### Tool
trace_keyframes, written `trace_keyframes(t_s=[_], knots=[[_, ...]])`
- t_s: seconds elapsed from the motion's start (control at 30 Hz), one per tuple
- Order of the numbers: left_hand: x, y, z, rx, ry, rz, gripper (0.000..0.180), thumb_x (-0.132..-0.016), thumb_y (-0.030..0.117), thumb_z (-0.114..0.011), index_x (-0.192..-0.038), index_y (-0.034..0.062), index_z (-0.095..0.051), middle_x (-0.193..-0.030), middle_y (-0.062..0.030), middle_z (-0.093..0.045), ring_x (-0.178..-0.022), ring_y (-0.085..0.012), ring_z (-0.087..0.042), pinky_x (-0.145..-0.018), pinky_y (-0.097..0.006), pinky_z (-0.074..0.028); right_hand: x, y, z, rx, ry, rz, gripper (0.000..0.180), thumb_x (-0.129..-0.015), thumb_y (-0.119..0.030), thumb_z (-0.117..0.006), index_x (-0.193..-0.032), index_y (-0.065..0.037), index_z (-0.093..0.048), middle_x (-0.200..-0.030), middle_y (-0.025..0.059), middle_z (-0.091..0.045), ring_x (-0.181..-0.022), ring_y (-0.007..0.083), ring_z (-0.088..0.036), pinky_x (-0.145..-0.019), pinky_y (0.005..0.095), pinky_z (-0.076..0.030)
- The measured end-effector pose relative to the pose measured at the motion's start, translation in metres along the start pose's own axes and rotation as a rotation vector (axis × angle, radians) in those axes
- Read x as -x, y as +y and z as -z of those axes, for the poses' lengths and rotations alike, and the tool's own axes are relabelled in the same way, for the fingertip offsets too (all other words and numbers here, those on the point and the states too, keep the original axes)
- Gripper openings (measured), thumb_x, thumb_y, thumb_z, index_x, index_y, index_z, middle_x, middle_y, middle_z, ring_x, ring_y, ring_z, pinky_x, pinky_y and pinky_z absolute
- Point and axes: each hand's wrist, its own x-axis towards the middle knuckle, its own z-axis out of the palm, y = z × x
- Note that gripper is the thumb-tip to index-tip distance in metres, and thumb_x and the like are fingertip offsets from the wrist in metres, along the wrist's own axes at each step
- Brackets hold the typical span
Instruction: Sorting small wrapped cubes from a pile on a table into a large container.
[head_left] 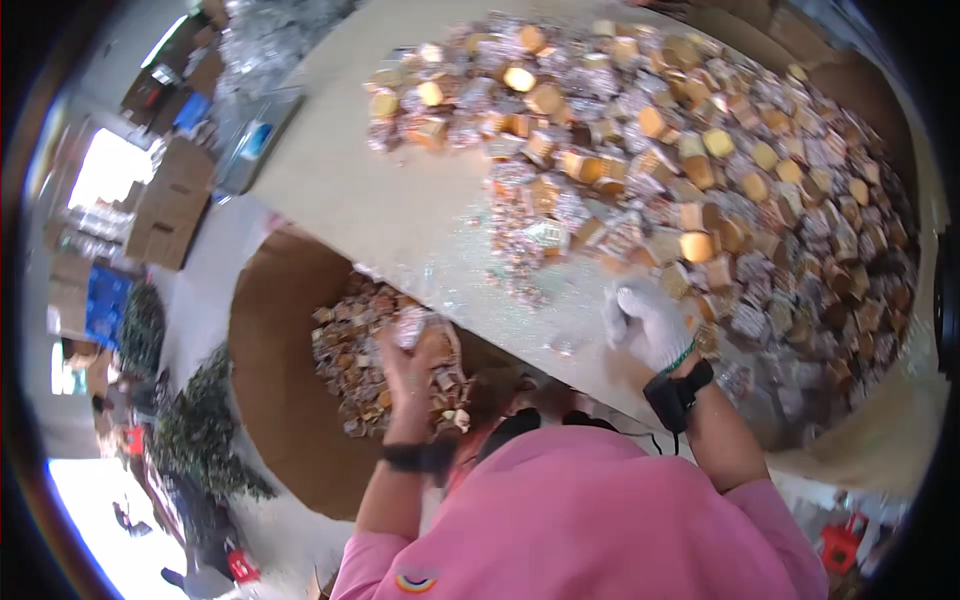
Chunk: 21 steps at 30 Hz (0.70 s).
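Note:
My left hand (408, 375) is bare and reaches over a round brown bin (285, 370) on the left, its thumb and fingers around a small shiny clear-wrapped piece (410, 327). Motion blurs that piece. The bin holds a heap of small tan and brown pieces (365, 345). On the right, my right hand (648, 322) wears a white glove and is low over the table's near edge, fingers curled. What they hold, if anything, is hidden. Just beyond it spreads a big pile of small box-like pieces (700, 170), gold, brown and clear-wrapped.
The pale table (370, 210) slants across the view, with glittery crumbs (515, 250) near the pile. A clear tray (255, 145) sits by its left edge. Cardboard boxes (168, 205), a blue crate (107, 305) and green foliage (205, 425) stand to the left. A red object (843, 543) is at lower right.

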Motion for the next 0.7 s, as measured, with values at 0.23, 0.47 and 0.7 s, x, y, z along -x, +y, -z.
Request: trace_keyframes(t_s=[0.23,0.47,0.7], knots=[[0.02,-0.002,-0.052,-0.647,-0.37,-0.632,0.048,-0.069,0.012,-0.075,-0.111,-0.0012,-0.057,-0.108,-0.0196,-0.06,-0.101,-0.038,-0.056,-0.089,-0.043,-0.045,0.062,-0.06,0.075,-0.086,0.269,0.27,0.017,-0.083,-0.006,-0.053,-0.1,-0.006,-0.055,-0.088,0.0042,-0.055,-0.07,0.0156,-0.052,-0.064,0.0326,-0.045],[0.088,0.045,-0.221,-0.664,-1.298,-0.487,0.044,-0.086,0.036,-0.061,-0.112,-0.0001,-0.06,-0.104,-0.0209,-0.063,-0.095,-0.0369,-0.062,-0.087,-0.041,-0.048,0.113,-0.057,0.093,-0.03,0.395,0.419,0.008,-0.085,-0.013,-0.051,-0.086,-0.005,-0.052,-0.072,0.0045,-0.05,-0.061,0.0169,-0.05,-0.056,0.0288,-0.043],[0.122,0.052,-0.286,-0.896,-1.398,-0.493,0.071,-0.074,0.04,-0.073,-0.129,0.0065,-0.043,-0.119,-0.0191,-0.051,-0.108,-0.0406,-0.053,-0.09,-0.047,-0.046,0.16,0.002,0.094,0.528,0.744,0.124,0.022,-0.09,-0.021,-0.054,-0.077,-0.004,-0.056,-0.067,0.0023,-0.053,-0.057,0.0104,-0.051,-0.053,0.0257,-0.039]])
